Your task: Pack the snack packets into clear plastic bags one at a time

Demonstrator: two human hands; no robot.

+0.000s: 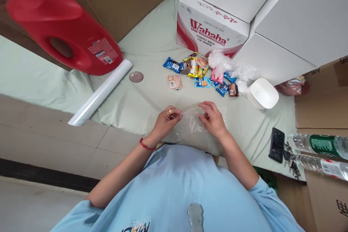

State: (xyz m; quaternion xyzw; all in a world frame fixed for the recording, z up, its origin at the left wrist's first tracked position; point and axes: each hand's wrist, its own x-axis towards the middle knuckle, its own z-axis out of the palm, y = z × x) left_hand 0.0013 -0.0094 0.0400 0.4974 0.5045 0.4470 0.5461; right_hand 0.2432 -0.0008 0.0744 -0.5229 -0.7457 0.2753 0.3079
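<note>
A clear, crinkled plastic bag (190, 122) lies between my hands near the table's front edge. My left hand (169, 119), with a ring and a red cord bracelet, pinches the bag's left edge between thumb and fingers. Over the bag's right part is my right hand (212, 117), its fingers curved and thumb apart from them; it holds nothing that I can see. Beyond the hands lies a loose pile of small snack packets (201, 69) in blue, yellow, pink and brown. A flat pale packet (174, 82) sits slightly nearer.
Left stand a large red jug (65, 25), a white roll (100, 92) and a round metal badge (136, 77). Behind are a Wahaha box (212, 29) and crumpled clear bags (220, 60). To the right: a white container (262, 93), phone (277, 145), keys (292, 161) and bottles (323, 145).
</note>
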